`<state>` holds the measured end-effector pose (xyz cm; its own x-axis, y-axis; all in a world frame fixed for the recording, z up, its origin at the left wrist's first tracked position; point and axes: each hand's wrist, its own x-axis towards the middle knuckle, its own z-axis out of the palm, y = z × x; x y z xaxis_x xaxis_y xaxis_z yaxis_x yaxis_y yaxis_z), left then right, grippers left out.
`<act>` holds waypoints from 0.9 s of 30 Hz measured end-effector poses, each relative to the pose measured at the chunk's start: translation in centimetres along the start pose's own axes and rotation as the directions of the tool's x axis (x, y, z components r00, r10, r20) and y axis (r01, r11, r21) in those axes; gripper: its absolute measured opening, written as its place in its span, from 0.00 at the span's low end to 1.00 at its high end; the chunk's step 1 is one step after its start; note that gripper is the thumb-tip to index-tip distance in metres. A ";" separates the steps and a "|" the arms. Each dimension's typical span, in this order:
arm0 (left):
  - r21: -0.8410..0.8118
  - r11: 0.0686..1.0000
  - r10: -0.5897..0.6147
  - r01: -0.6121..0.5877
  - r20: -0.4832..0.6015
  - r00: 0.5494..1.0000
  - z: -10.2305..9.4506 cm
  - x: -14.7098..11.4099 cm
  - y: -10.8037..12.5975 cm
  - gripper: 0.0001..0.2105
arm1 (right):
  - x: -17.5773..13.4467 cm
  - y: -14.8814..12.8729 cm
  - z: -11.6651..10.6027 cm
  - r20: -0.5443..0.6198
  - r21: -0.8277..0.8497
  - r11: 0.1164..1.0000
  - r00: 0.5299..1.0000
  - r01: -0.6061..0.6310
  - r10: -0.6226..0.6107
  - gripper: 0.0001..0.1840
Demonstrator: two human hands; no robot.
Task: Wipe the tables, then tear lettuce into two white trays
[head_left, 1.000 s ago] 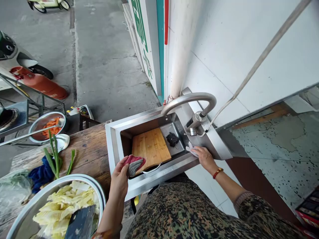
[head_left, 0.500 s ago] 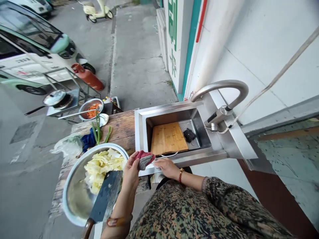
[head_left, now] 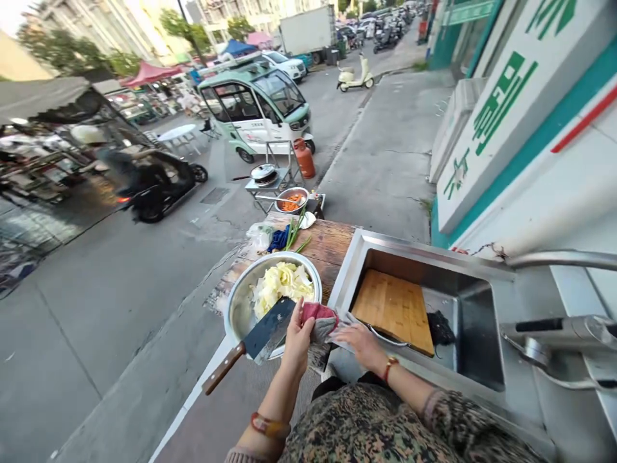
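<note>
The steel sink [head_left: 351, 267] is at right; left of it, the wooden worktop [head_left: 332, 247] carries a bowl [head_left: 240, 315] of pale leaves [head_left: 282, 283], a cleaver [head_left: 270, 325] across its near rim. Between bowl and sink, the left hand [head_left: 299, 337] has its fingers clamped on a red-and-grey cloth [head_left: 322, 321]; whether the right hand [head_left: 365, 347] grips the pale film [head_left: 341, 328], I cannot tell.

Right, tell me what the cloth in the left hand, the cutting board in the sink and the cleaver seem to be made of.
Cloth: matte red-and-grey fabric, softly folded; fibre unclear.
Cutting board: wood, perhaps bamboo, given the straight strip lines and darker flecks.
Cleaver: dark, dull metal blade, probably steel; brown handle, likely wood by its colour.
</note>
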<state>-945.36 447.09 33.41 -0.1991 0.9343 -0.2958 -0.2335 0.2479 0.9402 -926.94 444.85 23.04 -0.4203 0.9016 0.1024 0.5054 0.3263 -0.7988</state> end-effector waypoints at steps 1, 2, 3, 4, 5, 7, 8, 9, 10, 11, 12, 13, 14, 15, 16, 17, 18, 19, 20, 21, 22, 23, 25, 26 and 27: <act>-0.009 1.000 -0.001 0.001 -0.008 1.000 0.0 -0.2 -0.1 0.31 | -0.9 0.8 -1.1 -0.001 0.093 0.995 0.999 -0.046 0.046 0.20; -0.006 1.000 0.002 -0.002 -0.011 1.000 0.0 -0.3 -0.1 0.29 | -1.6 1.4 -2.6 -0.017 0.197 0.975 0.994 -0.103 0.109 0.19; 0.004 1.000 0.009 -0.009 -0.008 1.000 0.2 -0.5 0.0 0.27 | -2.1 1.9 -4.5 -0.050 0.301 0.940 0.982 -0.161 0.185 0.17; 0.019 1.000 0.016 -0.016 0.004 1.000 0.4 -0.6 0.1 0.24 | -2.4 2.1 -6.7 -0.091 0.396 0.895 0.961 -0.205 0.260 0.15; 0.035 0.999 0.023 -0.024 0.024 0.999 0.8 -0.7 0.2 0.21 | -2.5 2.0 -9.0 -0.125 0.499 0.836 0.936 -0.228 0.330 0.15; 0.065 0.997 0.028 -0.033 0.076 0.997 1.9 -0.7 0.3 0.16 | -2.5 1.5 -13.4 -0.162 0.720 0.665 0.884 -0.198 0.438 0.18; 0.077 0.996 0.031 -0.039 0.101 0.994 2.5 -0.6 0.3 0.14 | -2.5 1.2 -15.4 -0.181 0.792 0.591 0.864 -0.156 0.471 0.20; 0.094 0.994 0.040 -0.051 0.120 0.992 3.1 -0.5 0.2 0.12 | -2.4 1.0 -17.0 -0.214 0.810 0.574 0.850 -0.122 0.482 0.22; 0.122 0.990 0.058 -0.074 0.135 0.989 3.7 -0.2 0.2 0.11 | -2.2 0.8 -18.3 -0.262 0.785 0.610 0.836 -0.106 0.482 0.22; 0.162 0.981 0.087 -0.110 0.144 0.986 4.2 0.1 0.1 0.09 | -2.1 0.8 -19.2 -0.322 0.732 0.673 0.816 -0.107 0.479 0.21; 0.209 0.965 0.130 -0.159 0.145 0.981 4.7 0.4 0.0 0.08 | -1.9 0.8 -19.8 -0.374 0.673 0.730 0.797 -0.119 0.474 0.20; 0.261 0.941 0.184 -0.216 0.143 0.972 5.0 0.7 0.1 0.07 | -1.7 0.9 -20.1 -0.400 0.635 0.761 0.787 -0.132 0.470 0.20; 0.315 0.908 0.243 -0.276 0.140 0.960 5.3 1.0 0.2 0.07 | -1.4 0.8 -20.0 -0.403 0.633 0.763 0.785 -0.131 0.470 0.20; 0.365 0.869 0.306 -0.334 0.135 0.943 5.6 1.2 0.4 0.07 | -1.0 0.6 -19.7 -0.386 0.665 0.738 0.793 -0.114 0.471 0.21; 0.408 0.828 0.364 -0.384 0.129 0.922 6.0 1.2 0.8 0.07 | -0.6 0.1 -19.2 -0.357 0.712 0.697 0.807 -0.091 0.470 0.22; 0.438 0.794 0.413 -0.421 0.120 0.903 6.4 1.2 1.2 0.07 | -0.2 -0.6 -18.6 -0.318 0.752 0.655 0.829 -0.076 0.460 0.22; 0.444 0.780 0.441 -0.440 0.109 0.891 6.9 1.0 1.6 0.07 | 0.3 -1.5 -17.9 -0.276 0.772 0.631 0.855 -0.075 0.440 0.22; 0.421 0.794 0.442 -0.439 0.097 0.892 7.5 0.8 2.1 0.08 | 0.8 -2.6 -17.1 -0.236 0.773 0.629 0.882 -0.084 0.408 0.22; 0.366 0.834 0.415 -0.414 0.080 0.906 8.2 0.4 2.6 0.08 | 1.3 -3.7 -16.3 -0.197 0.758 0.647 0.912 -0.090 0.358 0.22; 0.286 0.886 0.363 -0.365 0.062 0.930 9.0 0.1 3.0 0.09 | 1.9 -4.8 -15.5 -0.164 0.725 0.684 0.944 -0.081 0.286 0.22; 0.192 0.935 0.296 -0.300 0.047 0.954 9.8 -0.3 3.4 0.10 | 2.4 -5.8 -14.7 -0.141 0.680 0.731 0.970 -0.050 0.197 0.22; 0.098 0.969 0.224 -0.227 0.040 0.974 10.5 -0.8 3.7 0.11 | 2.9 -6.5 -13.9 -0.126 0.632 0.775 0.986 -0.003 0.107 0.22; -0.047 0.993 0.109 -0.106 0.062 0.992 11.4 -1.5 4.2 0.13 | 3.9 -7.0 -12.3 -0.128 0.565 0.821 0.992 0.080 -0.009 0.28; -0.095 0.994 0.071 -0.062 0.087 0.994 11.6 -1.7 4.5 0.15 | 4.3 -6.8 -11.6 -0.133 0.562 0.823 0.991 0.083 -0.010 0.32; -0.127 0.992 0.040 -0.024 0.123 0.992 11.5 -1.9 4.7 0.16 | 4.8 -6.4 -11.0 -0.126 0.586 0.809 0.992 0.055 0.024 0.35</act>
<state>-935.13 449.44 40.34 -0.0892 0.9678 -0.2353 -0.3479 0.1911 0.9178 -923.95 450.18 35.16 -0.3101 0.9376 0.1570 -0.0559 0.1469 -0.9876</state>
